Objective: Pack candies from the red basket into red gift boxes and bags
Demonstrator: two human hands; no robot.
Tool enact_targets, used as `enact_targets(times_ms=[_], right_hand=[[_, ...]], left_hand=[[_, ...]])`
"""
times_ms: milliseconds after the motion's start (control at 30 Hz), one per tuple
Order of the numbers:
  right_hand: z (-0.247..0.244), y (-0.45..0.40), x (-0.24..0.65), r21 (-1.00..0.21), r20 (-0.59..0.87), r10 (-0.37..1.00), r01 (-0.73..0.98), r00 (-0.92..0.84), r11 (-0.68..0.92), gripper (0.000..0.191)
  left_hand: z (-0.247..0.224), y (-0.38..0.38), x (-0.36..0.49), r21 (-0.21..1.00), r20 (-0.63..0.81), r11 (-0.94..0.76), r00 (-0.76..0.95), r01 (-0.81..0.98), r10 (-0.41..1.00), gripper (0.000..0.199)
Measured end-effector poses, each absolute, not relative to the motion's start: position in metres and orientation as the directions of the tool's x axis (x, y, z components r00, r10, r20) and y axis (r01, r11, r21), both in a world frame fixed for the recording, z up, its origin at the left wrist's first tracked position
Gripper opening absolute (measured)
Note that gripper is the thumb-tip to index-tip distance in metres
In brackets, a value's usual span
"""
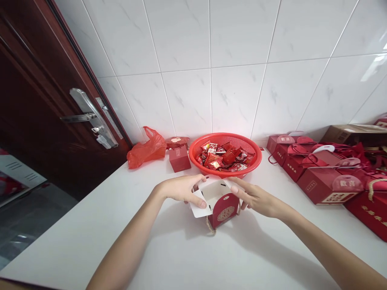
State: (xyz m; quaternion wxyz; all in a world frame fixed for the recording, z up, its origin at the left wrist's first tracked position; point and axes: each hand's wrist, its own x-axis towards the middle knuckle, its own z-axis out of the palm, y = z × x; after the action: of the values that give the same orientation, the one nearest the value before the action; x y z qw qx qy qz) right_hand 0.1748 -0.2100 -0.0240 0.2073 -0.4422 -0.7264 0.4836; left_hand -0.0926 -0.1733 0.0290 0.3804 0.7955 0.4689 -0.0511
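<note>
A small red gift box point(224, 210) with a white inside stands on the white table, its top flaps spread apart. A round gold pattern marks its front, and twisted rope hangs at its sides. My left hand point(184, 190) grips the left flap, thumb on the white face and fingers partly hidden behind. On the other side my right hand point(254, 196) holds the right flap and side between thumb and fingers. Just behind the box sits a red plastic basket point(256, 160) full of wrapped sweets point(215, 162).
A red plastic bag point(147, 148) and a closed red box point(179, 158) lie left of the basket. Several red gift boxes point(322, 183) line the right side, with a brown carton point(347, 135) behind. A tiled wall point(236, 88) backs the table; a dark door point(39, 80) stands left.
</note>
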Motion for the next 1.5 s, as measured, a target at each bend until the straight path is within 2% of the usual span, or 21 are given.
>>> enact_targets(times_ms=[133,233,333,467,567,667,733,833,933,1000,1067,1133,1233,1333,1400,1500], right_hand=[[-0.02,-0.208,0.176,-0.879,-0.123,0.889,0.465,-0.442,0.109,0.064],[-0.012,-0.208,0.185,-0.835,-0.138,0.869,0.528,-0.475,0.156,0.072],[-0.001,-0.209,0.199,-0.73,-0.219,0.85,0.658,-0.479,0.183,0.086],[0.004,-0.209,0.205,-0.554,-0.316,0.869,0.817,-0.382,0.158,0.096],[0.002,-0.209,0.201,-0.494,-0.258,0.897,0.847,-0.359,0.197,0.093],[0.003,-0.21,0.201,-0.452,-0.173,0.923,0.86,-0.345,0.237,0.085],[0.008,-0.211,0.206,-0.486,-0.111,0.928,0.834,-0.354,0.26,0.078],[0.018,-0.21,0.216,-0.6,-0.011,0.928,0.745,-0.372,0.292,0.064],[0.024,-0.205,0.224,-0.691,0.078,0.927,0.651,-0.367,0.316,0.048],[0.025,-0.199,0.224,-0.735,0.148,0.919,0.581,-0.366,0.35,0.043],[0.025,-0.194,0.222,-0.763,0.23,0.905,0.511,-0.358,0.397,0.041],[0.024,-0.19,0.219,-0.778,0.283,0.892,0.459,-0.352,0.428,0.042],[0.023,-0.187,0.217,-0.796,0.29,0.887,0.424,-0.361,0.432,0.044],[0.024,-0.186,0.218,-0.808,0.273,0.885,0.41,-0.378,0.424,0.045],[0.025,-0.185,0.221,-0.814,0.265,0.884,0.401,-0.386,0.419,0.045],[0.022,-0.18,0.223,-0.836,0.259,0.887,0.371,-0.383,0.404,0.044]], left_hand=[[0.028,-0.177,-0.086,0.533,-0.399,-0.277,0.527,0.799,0.751,0.08],[0.027,-0.176,-0.086,0.528,-0.39,-0.275,0.517,0.804,0.762,0.085],[0.024,-0.174,-0.088,0.534,-0.428,-0.248,0.511,0.808,0.745,0.083],[0.022,-0.174,-0.085,0.515,-0.42,-0.267,0.512,0.814,0.75,0.08],[0.024,-0.178,-0.081,0.492,-0.396,-0.292,0.509,0.82,0.764,0.078],[0.03,-0.183,-0.081,0.464,-0.331,-0.346,0.522,0.815,0.786,0.066],[0.037,-0.185,-0.084,0.474,-0.269,-0.389,0.551,0.79,0.79,0.059],[0.052,-0.176,-0.087,0.487,-0.188,-0.411,0.552,0.771,0.813,0.053],[0.064,-0.148,-0.08,0.45,-0.111,-0.433,0.531,0.781,0.84,0.048],[0.065,-0.12,-0.07,0.415,-0.053,-0.506,0.576,0.756,0.816,0.038],[0.059,-0.09,-0.055,0.397,-0.066,-0.565,0.637,0.723,0.768,0.031],[0.045,-0.062,-0.039,0.324,-0.12,-0.577,0.638,0.75,0.761,0.03],[0.022,-0.033,-0.019,0.216,-0.183,-0.581,0.617,0.785,0.766,0.041],[0.005,-0.022,-0.008,0.172,-0.232,-0.571,0.597,0.802,0.768,0.047],[-0.001,-0.02,-0.007,0.203,-0.226,-0.551,0.586,0.81,0.778,0.043],[-0.003,-0.021,-0.012,0.334,-0.156,-0.521,0.591,0.786,0.791,0.034]])
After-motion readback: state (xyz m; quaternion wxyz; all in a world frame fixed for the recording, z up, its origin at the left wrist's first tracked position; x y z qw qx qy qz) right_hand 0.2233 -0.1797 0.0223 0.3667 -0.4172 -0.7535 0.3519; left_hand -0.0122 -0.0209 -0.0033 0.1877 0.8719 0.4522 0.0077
